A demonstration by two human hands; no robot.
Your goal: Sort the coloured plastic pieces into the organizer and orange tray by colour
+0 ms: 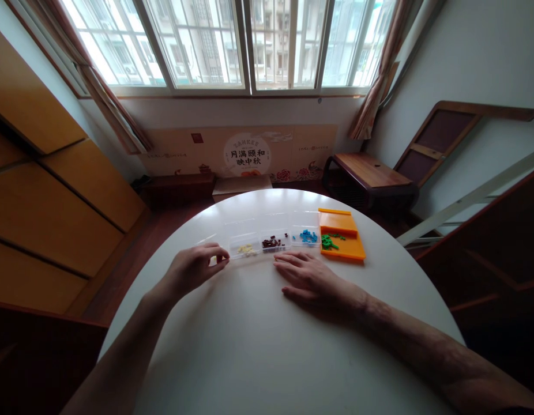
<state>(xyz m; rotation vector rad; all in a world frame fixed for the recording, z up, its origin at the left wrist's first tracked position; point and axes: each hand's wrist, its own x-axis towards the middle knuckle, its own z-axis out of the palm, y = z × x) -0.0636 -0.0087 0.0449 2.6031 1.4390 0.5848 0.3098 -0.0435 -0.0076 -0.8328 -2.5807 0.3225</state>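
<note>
The left hand is pinched narrow beside the clear plastic compartment box; the right hand is laid flat, empty, on the round white surface. Small pieces are best pinched singly.

Home living room, shown by a round white table, wide curtained windows that faced apartment blocks, wooden cabinets, a low wooden bench, a festive wall banner
</note>
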